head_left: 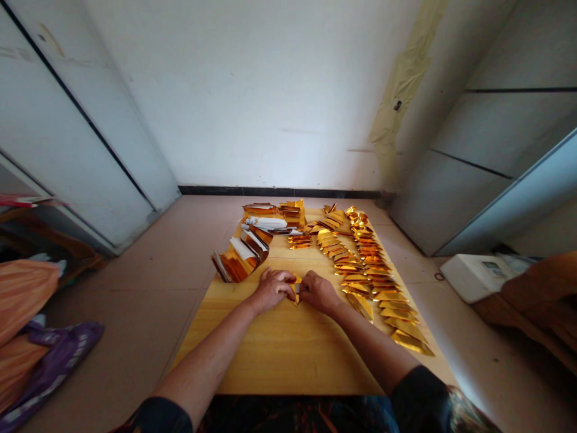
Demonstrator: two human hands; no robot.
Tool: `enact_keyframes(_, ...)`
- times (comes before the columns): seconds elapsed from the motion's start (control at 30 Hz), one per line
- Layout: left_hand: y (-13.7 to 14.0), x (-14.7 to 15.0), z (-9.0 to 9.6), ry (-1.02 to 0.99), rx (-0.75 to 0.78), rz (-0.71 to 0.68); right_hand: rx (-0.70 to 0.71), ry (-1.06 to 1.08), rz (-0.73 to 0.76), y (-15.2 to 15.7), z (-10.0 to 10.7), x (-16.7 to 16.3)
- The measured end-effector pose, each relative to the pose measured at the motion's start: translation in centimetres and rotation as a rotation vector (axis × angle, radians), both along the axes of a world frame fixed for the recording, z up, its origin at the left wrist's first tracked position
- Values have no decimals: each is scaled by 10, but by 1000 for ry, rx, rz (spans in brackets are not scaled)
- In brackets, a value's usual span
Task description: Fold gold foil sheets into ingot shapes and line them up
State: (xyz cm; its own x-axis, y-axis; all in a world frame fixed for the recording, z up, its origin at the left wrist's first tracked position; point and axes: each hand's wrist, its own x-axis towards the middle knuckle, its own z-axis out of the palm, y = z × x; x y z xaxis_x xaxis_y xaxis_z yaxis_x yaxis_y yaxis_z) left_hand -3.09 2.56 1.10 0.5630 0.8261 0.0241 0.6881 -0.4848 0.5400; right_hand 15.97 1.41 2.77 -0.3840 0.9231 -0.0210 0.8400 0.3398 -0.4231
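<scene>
Near the middle of the wooden table [270, 355], a small piece of gold foil paper [296, 298] lies between my hands, partly folded, with a pale patch showing. My left hand [274, 288] grips its left side, thumb and fingers pinched together. From the right, my right hand [319, 291] pinches the other side, its fingers curled. Fingers hide much of the paper. Rows of folded gold foil pieces [376, 270] run down the table's right side, overlapping one another. Stacks of gold foil sheets with white parts [243, 255] stand at the back left.
A white roll-like bundle [265, 223] lies among the stacks at the back. On the right, a white box [475, 276] sits by brown wooden furniture [541, 294]. Orange and purple bags [58, 343] are at the left. Cabinets flank the white wall [270, 96].
</scene>
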Motion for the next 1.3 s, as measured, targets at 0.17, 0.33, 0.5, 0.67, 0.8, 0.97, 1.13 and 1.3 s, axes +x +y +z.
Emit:
enact_keyframes(0.17,1,1,-2,12,24,11,24,9,-32,-1,0,-3)
enact_keyframes(0.33,1,-1,-3,17,37,-8,16,46,-47,0,-5,-1)
enact_keyframes(0.5,1,-3,-5,20,46,-35,38,190,-39,3,-18,7)
enact_keyframes(0.67,3,-4,-10,21,59,-45,86,345,-57,5,-26,15)
enact_keyframes(0.8,4,-4,-11,20,62,-49,92,393,-69,2,-25,14)
enact_keyframes(0.97,3,-4,-8,23,68,-47,111,388,-99,-3,-27,6)
enact_keyframes(1.13,-3,-3,-2,48,93,-57,200,381,-98,-2,-26,13)
enact_keyframes(1.3,-19,5,-2,85,202,-17,293,230,47,-24,-16,17)
